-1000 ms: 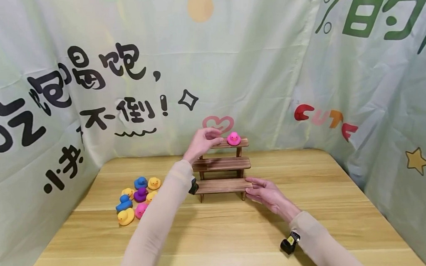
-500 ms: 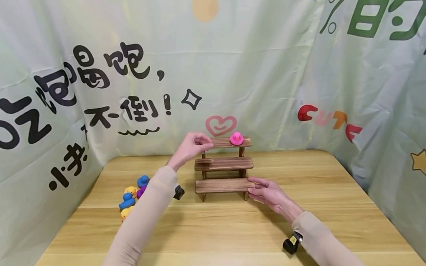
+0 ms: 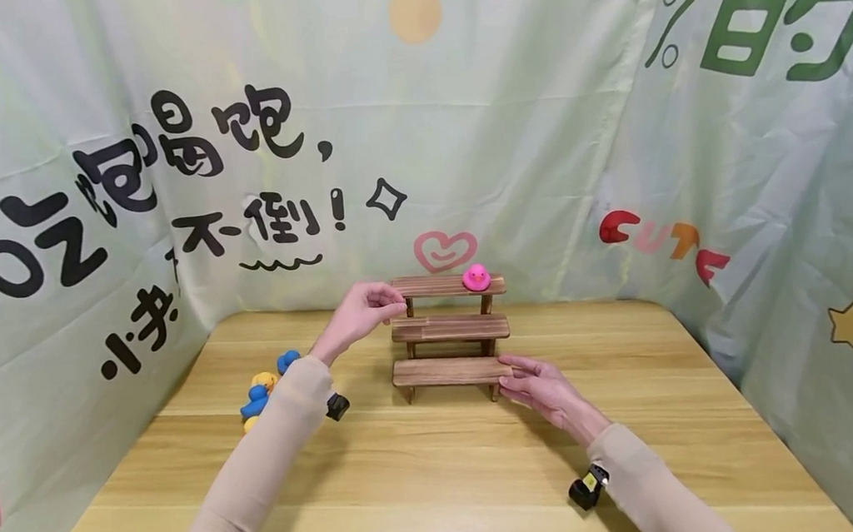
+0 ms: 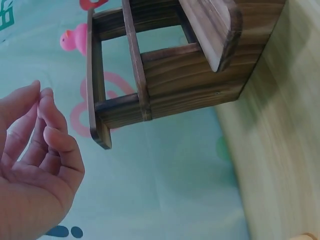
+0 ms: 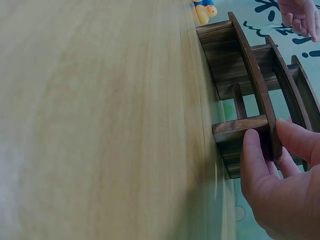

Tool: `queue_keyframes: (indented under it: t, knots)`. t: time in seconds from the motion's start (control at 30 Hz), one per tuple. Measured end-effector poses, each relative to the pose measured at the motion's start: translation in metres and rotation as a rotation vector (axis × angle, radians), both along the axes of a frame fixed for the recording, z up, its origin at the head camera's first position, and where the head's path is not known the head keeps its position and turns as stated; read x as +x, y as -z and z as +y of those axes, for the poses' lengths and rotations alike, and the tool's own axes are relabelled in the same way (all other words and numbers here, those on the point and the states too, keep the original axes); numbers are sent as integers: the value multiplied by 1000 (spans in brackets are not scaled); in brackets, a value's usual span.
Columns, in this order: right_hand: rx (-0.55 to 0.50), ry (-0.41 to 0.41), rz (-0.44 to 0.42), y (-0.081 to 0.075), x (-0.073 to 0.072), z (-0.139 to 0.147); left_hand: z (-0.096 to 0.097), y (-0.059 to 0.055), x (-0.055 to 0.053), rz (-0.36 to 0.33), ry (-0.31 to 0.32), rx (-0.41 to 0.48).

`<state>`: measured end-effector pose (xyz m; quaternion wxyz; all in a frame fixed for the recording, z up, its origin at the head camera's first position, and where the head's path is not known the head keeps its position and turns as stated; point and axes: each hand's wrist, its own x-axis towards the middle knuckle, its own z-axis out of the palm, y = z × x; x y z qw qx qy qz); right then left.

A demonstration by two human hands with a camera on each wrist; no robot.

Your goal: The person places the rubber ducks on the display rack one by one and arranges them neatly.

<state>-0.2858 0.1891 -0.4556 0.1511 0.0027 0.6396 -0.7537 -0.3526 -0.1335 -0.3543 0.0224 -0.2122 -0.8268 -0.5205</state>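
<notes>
A dark wooden three-tier display stand point(image 3: 450, 370) stands on the table. On its top tier, toward the right end, sits a pink rubber duck point(image 3: 476, 277). My left hand point(image 3: 362, 311) is in the air just left of the stand's upper tiers; in the left wrist view its fingers point(image 4: 62, 142) curl loosely with nothing between them. With my right hand point(image 3: 549, 390) I hold the right end of the lowest tier. The right wrist view shows the thumb and fingers on either side of that board point(image 5: 267, 117). Some fingertips are hidden behind the wood.
Several rubber ducks lie at the table's left, among them a blue duck point(image 3: 254, 402) and a yellow duck point(image 3: 264, 381). My left sleeve point(image 3: 261, 454) covers part of that group. A printed curtain point(image 3: 524, 166) hangs behind the table point(image 3: 428, 483) and along its sides.
My left hand has moved away from the top tier, leftward and slightly down. The pink duck stays on the stand, and my right hand keeps its hold on the lowest tier.
</notes>
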Motion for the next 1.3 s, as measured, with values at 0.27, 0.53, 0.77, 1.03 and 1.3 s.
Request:
queue_keyframes:
  t: [0.27, 0.53, 0.77, 1.03, 1.3]
  knots:
    - [-2, 19, -14, -2, -1, 4, -12, 4, 4, -5, -7, -6]
    - [8, 16, -10, -1, -1, 3, -33, 8, 9, -47, -5, -66]
    - [2, 21, -4, 1, 0, 4, -53, 12, 15, -125, 20, -131]
    - [13, 26, -20, 3, 5, 2, -74, 22, 21, -182, 41, -153]
    - [10, 30, -21, 1, 0, 0, -100, 32, 25, -174, 71, -214]
